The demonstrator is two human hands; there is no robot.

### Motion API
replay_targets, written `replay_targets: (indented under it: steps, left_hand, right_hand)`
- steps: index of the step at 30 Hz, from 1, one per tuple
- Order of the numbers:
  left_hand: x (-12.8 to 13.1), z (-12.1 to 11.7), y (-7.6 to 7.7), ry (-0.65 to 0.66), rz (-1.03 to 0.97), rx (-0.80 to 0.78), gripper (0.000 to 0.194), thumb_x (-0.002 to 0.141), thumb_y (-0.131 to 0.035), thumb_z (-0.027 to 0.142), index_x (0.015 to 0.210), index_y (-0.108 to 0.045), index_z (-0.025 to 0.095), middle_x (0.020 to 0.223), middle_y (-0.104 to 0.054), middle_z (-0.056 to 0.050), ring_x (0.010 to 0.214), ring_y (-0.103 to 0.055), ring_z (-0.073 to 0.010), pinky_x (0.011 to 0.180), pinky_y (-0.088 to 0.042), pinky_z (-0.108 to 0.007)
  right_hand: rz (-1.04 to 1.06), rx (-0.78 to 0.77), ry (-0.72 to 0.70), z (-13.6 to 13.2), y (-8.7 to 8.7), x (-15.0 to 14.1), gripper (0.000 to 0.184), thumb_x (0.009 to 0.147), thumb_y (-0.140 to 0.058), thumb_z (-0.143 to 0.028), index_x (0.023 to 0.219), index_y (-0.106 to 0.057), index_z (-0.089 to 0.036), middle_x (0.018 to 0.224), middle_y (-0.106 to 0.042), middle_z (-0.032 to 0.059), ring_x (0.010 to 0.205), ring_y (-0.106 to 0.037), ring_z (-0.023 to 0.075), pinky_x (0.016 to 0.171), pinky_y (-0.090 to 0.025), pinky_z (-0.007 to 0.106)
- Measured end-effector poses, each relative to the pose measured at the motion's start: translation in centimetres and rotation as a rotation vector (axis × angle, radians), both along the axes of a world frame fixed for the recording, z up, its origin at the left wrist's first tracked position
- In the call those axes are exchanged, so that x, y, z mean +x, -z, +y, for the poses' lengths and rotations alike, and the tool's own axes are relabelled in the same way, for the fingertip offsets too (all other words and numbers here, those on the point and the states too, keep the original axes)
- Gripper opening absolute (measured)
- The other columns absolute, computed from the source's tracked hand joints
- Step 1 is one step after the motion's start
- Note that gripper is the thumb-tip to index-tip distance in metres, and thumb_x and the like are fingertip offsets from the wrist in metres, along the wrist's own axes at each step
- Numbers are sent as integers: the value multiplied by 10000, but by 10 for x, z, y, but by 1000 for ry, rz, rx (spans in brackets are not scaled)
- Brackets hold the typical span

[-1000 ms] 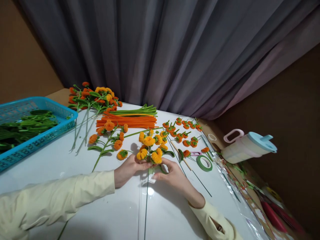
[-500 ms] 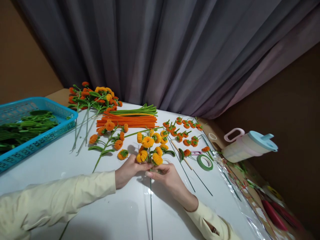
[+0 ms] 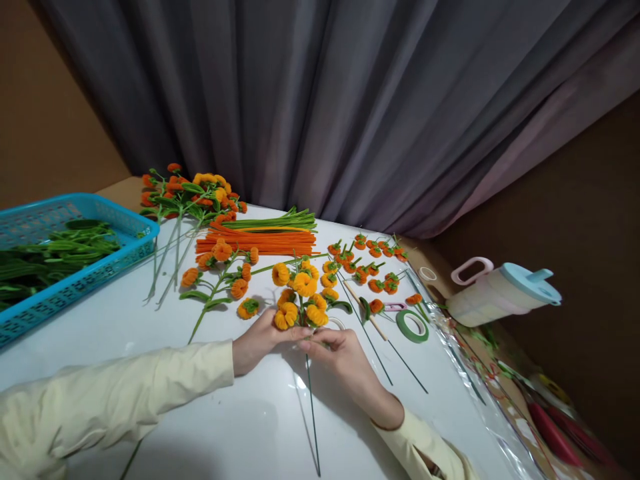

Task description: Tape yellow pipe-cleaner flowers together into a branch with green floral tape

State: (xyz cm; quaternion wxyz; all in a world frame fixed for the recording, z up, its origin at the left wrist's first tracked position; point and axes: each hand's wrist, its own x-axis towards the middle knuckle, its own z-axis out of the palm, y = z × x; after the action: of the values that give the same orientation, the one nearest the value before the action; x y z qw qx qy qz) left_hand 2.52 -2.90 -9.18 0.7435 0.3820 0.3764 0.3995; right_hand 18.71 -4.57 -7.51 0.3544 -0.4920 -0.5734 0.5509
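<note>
My left hand (image 3: 260, 341) pinches a stem of fuzzy yellow-orange flowers (image 3: 305, 285) just under the blossoms. Thumb and index finger of my right hand (image 3: 350, 367) press together at the same spot, meeting my left fingertips. Below both hands, the thin dark green wire stem (image 3: 313, 413) slants down towards me. Part of a pale ring (image 3: 336, 323) shows behind my right hand, the rest being hidden. Left of the flowers lie a finished-looking orange flower branch (image 3: 215, 290) and a single orange blossom (image 3: 248, 308).
Orange pipe cleaners (image 3: 260, 242) and green ones (image 3: 280, 220) lie behind. A blue basket (image 3: 150, 233) with green leaves stands left, beside bunched flowers (image 3: 195, 193). Rightward are small orange blossoms (image 3: 375, 285), green tape (image 3: 421, 335), a wooden stick (image 3: 367, 313) and a tumbler (image 3: 490, 297).
My right fingers have closed in from a looser pose to pinch the stem beside my left fingertips. The flowers have turned a little, and the stem's lower end has swung right.
</note>
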Motion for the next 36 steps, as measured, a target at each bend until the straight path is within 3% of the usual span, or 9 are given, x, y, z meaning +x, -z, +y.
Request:
replay_targets:
  steps: [7, 14, 21, 25, 27, 31, 33, 36]
  left_hand:
    - [-2, 2, 2, 63, -40, 69, 256, 647, -784, 264, 860, -713, 140, 766, -692, -40, 730, -607, -159, 674, -484, -250]
    - [-1, 1, 1, 99, -143, -61, 298, 586, -816, 216, 854, -709, 141, 821, -700, -60, 753, -625, -172, 648, -486, -252]
    - [-1, 1, 0, 62, -50, 35, 311, 585, -818, 237, 869, -715, 162, 869, -708, -44, 888, -610, -196, 809, -461, -282]
    - [-2, 2, 1, 52, -30, 35, 319, 590, -812, 237, 883, -710, 162, 861, -705, -37, 856, -606, -182, 784, -462, -267]
    - [-2, 2, -1, 70, -29, 58, 303, 590, -808, 225, 869, -709, 159, 863, -705, -39, 849, -611, -184, 784, -465, -268]
    - [0, -1, -11, 119, -68, 77, 316, 550, -818, 191, 842, -699, 167, 813, -705, -32, 792, -628, -188, 724, -496, -266]
    - [3, -4, -17, 164, -103, 54, 386, 538, -821, 206, 898, -685, 177, 799, -707, -37, 705, -644, -202, 653, -523, -300]
    - [6, -7, -24, 224, -117, 19, 437, 513, -830, 223, 916, -668, 170, 734, -705, -44, 560, -643, -211, 535, -536, -333]
  right_hand:
    - [-2, -29, -78, 0, -5, 2, 244, 710, -704, -382, 657, -727, -145, 603, -634, 21, 609, -517, 148, 625, -401, 261]
    - [-25, -22, -151, 0, -8, 3, 321, 718, -693, -448, 627, -708, -140, 571, -574, 10, 585, -448, 136, 582, -365, 260]
    - [-164, 202, -306, 7, -10, 14, 395, 794, -624, -483, 630, -732, -140, 497, -507, -1, 529, -374, 125, 547, -312, 267]
    - [-214, 292, -283, 8, -13, 17, 345, 800, -627, -467, 695, -753, -164, 546, -592, 24, 570, -429, 144, 609, -344, 274]
    - [-187, 252, -270, 7, -14, 18, 327, 783, -646, -458, 665, -738, -167, 553, -591, 21, 571, -438, 143, 599, -348, 267]
    - [18, -51, -354, 8, -12, 19, 347, 750, -673, -450, 575, -659, -151, 469, -491, -22, 461, -365, 97, 470, -281, 234]
    - [153, -176, -439, 9, -8, 18, 359, 722, -697, -453, 555, -625, -143, 477, -512, -20, 424, -339, 75, 437, -253, 223]
    - [281, -241, -514, 11, -4, 14, 393, 630, -743, -510, 588, -606, -144, 554, -587, 11, 425, -397, 79, 421, -285, 215]
